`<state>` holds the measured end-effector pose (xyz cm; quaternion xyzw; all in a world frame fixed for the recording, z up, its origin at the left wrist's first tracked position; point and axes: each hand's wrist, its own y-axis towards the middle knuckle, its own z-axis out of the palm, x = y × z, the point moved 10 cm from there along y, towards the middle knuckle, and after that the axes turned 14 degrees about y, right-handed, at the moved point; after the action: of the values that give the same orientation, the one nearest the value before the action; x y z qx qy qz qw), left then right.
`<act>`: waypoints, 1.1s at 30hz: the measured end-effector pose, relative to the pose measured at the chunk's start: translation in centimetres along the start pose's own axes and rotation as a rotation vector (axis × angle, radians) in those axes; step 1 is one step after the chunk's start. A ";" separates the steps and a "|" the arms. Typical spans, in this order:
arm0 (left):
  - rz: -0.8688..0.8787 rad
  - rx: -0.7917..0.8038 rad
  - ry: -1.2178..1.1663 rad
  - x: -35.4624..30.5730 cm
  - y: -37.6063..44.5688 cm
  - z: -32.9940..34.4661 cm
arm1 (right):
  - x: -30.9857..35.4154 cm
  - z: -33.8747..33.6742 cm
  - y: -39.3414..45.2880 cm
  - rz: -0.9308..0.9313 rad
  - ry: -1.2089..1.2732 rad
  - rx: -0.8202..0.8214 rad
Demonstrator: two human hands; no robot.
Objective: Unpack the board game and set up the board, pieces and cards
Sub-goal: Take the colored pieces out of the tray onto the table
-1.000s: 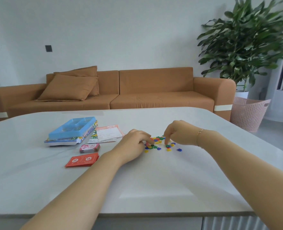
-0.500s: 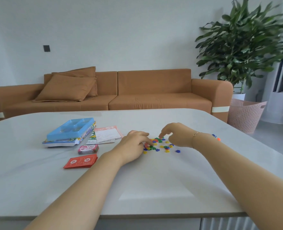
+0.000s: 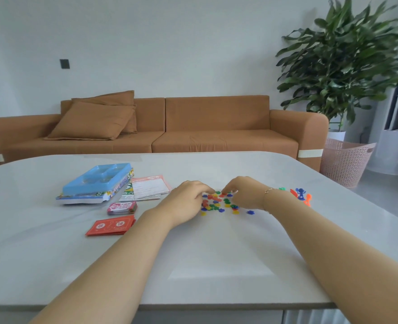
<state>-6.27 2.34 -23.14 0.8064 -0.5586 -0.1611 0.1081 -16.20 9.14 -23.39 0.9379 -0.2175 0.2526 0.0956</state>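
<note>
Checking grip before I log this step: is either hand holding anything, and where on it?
Both hands, left hand and right hand, have fingertips down among the small coloured pieces; whether either pinches one cannot be told.

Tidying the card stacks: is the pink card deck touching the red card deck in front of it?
Apart. The head view shows a strip of bare table between the pink card deck and the red card deck.

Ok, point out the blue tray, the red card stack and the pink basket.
blue tray (image 3: 97,180): head view, its near rim.
red card stack (image 3: 110,226): head view, top card's face.
pink basket (image 3: 344,163): head view, its latticed front wall.
</note>
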 end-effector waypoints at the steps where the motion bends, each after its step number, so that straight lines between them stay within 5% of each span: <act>1: -0.024 0.001 0.007 0.7 0.0 0.1 | 0.0 0.0 0.0 0.003 -0.001 -0.007; 7: -0.019 0.066 0.087 1.3 0.0 0.6 | -0.2 -1.4 0.5 -0.005 0.083 -0.087; 14: -0.067 0.013 -0.027 1.6 -0.1 -0.1 | 0.4 0.2 0.7 0.016 0.030 0.010; 22: -0.004 0.165 0.172 0.5 1.1 1.8 | 0.1 -1.8 -0.8 0.043 0.041 -0.043; 33: -0.226 0.072 -0.323 2.5 -0.2 0.8 | -0.4 -1.8 -0.6 0.031 0.308 -0.016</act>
<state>-5.57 0.07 -24.28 0.8311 -0.4799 -0.2792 -0.0304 -16.97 10.36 -22.12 0.8838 -0.2167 0.3932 0.1316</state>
